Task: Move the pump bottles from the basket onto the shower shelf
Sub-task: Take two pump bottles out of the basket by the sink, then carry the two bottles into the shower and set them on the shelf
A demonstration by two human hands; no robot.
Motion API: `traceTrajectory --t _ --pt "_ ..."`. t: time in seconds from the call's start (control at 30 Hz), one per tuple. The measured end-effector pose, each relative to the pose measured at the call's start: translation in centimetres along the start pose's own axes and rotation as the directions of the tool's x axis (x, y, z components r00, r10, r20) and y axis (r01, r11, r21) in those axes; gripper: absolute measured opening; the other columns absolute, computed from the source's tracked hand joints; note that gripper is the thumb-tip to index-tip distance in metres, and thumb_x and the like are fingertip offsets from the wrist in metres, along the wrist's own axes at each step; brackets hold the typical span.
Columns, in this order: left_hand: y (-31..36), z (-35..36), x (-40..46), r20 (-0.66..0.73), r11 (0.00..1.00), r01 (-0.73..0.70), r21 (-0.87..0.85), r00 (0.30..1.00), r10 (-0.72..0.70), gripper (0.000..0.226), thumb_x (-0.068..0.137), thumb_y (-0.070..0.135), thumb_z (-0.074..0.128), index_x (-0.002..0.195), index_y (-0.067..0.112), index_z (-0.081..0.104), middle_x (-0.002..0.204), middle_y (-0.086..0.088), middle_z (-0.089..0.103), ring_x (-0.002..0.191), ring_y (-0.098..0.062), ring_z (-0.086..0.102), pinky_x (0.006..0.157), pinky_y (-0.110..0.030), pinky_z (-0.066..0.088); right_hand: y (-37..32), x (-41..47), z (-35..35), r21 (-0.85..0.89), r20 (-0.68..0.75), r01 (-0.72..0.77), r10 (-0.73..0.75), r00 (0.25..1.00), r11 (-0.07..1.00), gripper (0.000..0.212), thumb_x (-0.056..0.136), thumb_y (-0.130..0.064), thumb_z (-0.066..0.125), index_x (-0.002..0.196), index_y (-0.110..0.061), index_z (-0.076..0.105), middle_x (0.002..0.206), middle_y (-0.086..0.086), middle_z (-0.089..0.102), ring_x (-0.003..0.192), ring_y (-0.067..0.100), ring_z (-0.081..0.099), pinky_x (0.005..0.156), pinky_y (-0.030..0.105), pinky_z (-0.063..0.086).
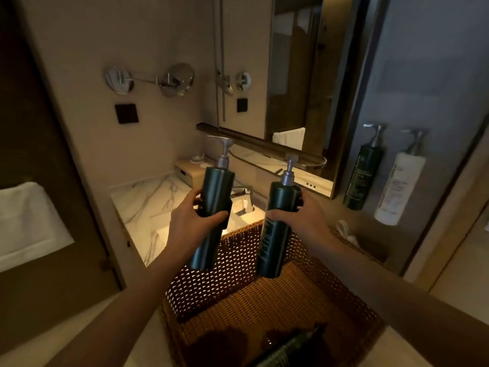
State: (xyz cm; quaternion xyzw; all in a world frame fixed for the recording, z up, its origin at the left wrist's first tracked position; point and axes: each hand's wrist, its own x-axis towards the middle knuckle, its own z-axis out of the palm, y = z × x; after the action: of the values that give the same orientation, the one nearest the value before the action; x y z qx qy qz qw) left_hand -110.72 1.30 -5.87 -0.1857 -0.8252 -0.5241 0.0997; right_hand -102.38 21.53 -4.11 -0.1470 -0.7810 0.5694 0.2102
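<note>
My left hand (190, 221) grips a dark green pump bottle (211, 242) around its middle, upright and lifted above the woven basket (227, 287). My right hand (304, 221) holds a second dark green pump bottle (275, 245) the same way, beside the first. Both have silver pumps. The basket stands open below my hands; a dark ridged object (288, 350) lies at its bottom. At the right, a dark green pump bottle (362, 178) and a white pump bottle (397, 192) hang on the grey shower wall.
A marble counter (148, 205) with a sink and chrome tap (242, 193) lies behind the basket. Above it are a mirror (288, 75), a round swivel mirror (177, 79) and a dark ledge. White towels (26, 218) sit at the left.
</note>
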Motion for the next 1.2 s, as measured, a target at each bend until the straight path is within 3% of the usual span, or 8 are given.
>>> traceTrajectory --t 0.13,0.3,0.4,0.5,0.67,0.83,1.0,1.2 --pt "2.4 -2.3 -2.0 -0.130 0.999 0.002 -0.033 0.991 -0.006 0.069 0.072 0.027 0.077 0.132 0.025 0.043 0.122 0.001 0.056 0.093 -0.013 0.059 0.083 -0.035 0.052 -3.1 -0.9 -0.7 0.051 0.050 0.141 -0.144 0.988 0.989 0.064 0.070 -0.022 0.080 0.125 -0.024 0.049 0.112 -0.012 0.055 0.101 0.007 0.052 0.083 0.028 0.044" --pt "4.6 -5.9 -6.9 -0.298 0.996 0.052 -0.075 0.952 -0.072 0.071 0.071 0.027 0.077 0.132 0.028 0.041 0.119 0.005 0.056 0.097 -0.009 0.059 0.088 -0.037 0.052 -5.9 -4.0 -0.5 0.199 0.265 0.240 -0.288 0.920 0.950 0.046 0.069 -0.019 0.080 0.100 -0.037 0.051 0.096 -0.019 0.057 0.088 -0.003 0.053 0.066 0.017 0.038" --pt "5.3 -8.1 -11.3 -0.427 0.991 0.107 -0.084 0.895 -0.133 0.073 0.071 0.026 0.078 0.134 0.028 0.040 0.106 0.016 0.055 0.093 -0.003 0.056 0.084 -0.029 0.049 -7.0 -6.4 0.5 0.276 0.382 0.268 -0.361 0.851 0.923 0.046 0.068 -0.017 0.081 0.099 -0.039 0.054 0.100 -0.016 0.062 0.092 -0.002 0.056 0.071 0.019 0.043" --pt "5.7 -10.5 -16.2 -0.534 0.986 0.164 -0.019 0.833 -0.148 0.071 0.071 0.025 0.078 0.132 0.025 0.043 0.107 0.012 0.057 0.096 -0.008 0.059 0.083 -0.031 0.051 -8.3 -9.2 2.4 0.352 0.491 0.259 -0.413 0.767 0.899 0.049 0.068 -0.017 0.081 0.110 -0.027 0.058 0.104 -0.011 0.065 0.095 0.001 0.060 0.074 0.019 0.046" --pt "5.7 -15.6 -23.3 -0.701 0.963 0.260 0.065 0.699 -0.142 0.068 0.070 0.023 0.079 0.129 0.023 0.046 0.099 0.016 0.055 0.081 0.005 0.055 0.070 -0.016 0.046 -10.7 -14.5 7.7 0.426 0.640 0.190 -0.443 0.628 0.885 0.049 0.069 -0.018 0.080 0.113 -0.024 0.059 0.105 -0.007 0.066 0.097 0.005 0.061 0.073 0.020 0.047" --pt "4.4 -21.2 -29.1 -0.782 0.949 0.312 0.051 0.603 -0.157 0.068 0.069 0.023 0.078 0.129 0.020 0.047 0.114 0.002 0.059 0.103 -0.016 0.058 0.087 -0.036 0.051 -12.4 -19.5 13.9 0.436 0.715 0.158 -0.447 0.537 0.886 0.048 0.067 -0.023 0.083 0.110 -0.026 0.062 0.102 -0.009 0.068 0.095 0.005 0.062 0.073 0.022 0.047" --pt "1.3 -27.4 -33.5 -0.817 0.939 0.345 -0.001 0.541 -0.200 0.068 0.070 0.023 0.078 0.131 0.021 0.046 0.115 0.000 0.060 0.101 -0.016 0.060 0.085 -0.036 0.052 -13.7 -23.8 20.8 0.420 0.761 0.149 -0.437 0.479 0.895 0.040 0.067 -0.022 0.083 0.102 -0.029 0.064 0.098 -0.008 0.068 0.094 0.008 0.062 0.077 0.026 0.048" --pt "-2.9 -37.2 -37.7 -0.837 0.918 0.398 -0.005 0.500 -0.221 0.066 0.072 0.022 0.077 0.130 0.023 0.045 0.113 0.005 0.057 0.098 -0.011 0.058 0.083 -0.032 0.049 -16.1 -28.7 30.5 0.444 0.750 0.135 -0.450 0.485 0.886 0.044 0.071 -0.021 0.080 0.107 -0.029 0.057 0.093 -0.017 0.062 0.087 0.000 0.057 0.065 0.016 0.039"
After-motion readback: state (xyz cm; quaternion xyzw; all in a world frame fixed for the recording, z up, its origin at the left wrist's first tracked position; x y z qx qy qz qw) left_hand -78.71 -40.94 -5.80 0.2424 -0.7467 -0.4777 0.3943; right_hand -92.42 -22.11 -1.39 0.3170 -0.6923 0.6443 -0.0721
